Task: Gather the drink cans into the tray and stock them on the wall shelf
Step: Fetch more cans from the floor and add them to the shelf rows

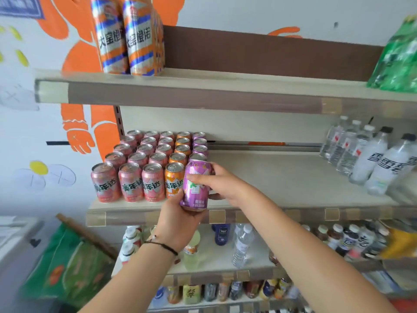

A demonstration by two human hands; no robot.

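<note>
Both hands on one purple can at the shelf's front lip

Left hand (178, 219) cups the purple can (195, 185) from below, right hand (222, 184) wraps its side, fingers curled round it; it sits tilted at the front edge of the middle shelf (282, 177), touching the front orange can (173, 179); behind it, four purple cans, five orange cans in one column, fifteen pink cans (129, 181) in three columns; bare board runs right to the clear bottles (370, 154).

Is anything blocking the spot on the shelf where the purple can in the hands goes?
Nothing visible. Both hands, left hand and right hand, hold the purple can at the front of the purple column; middle shelf there looks bare.
</note>
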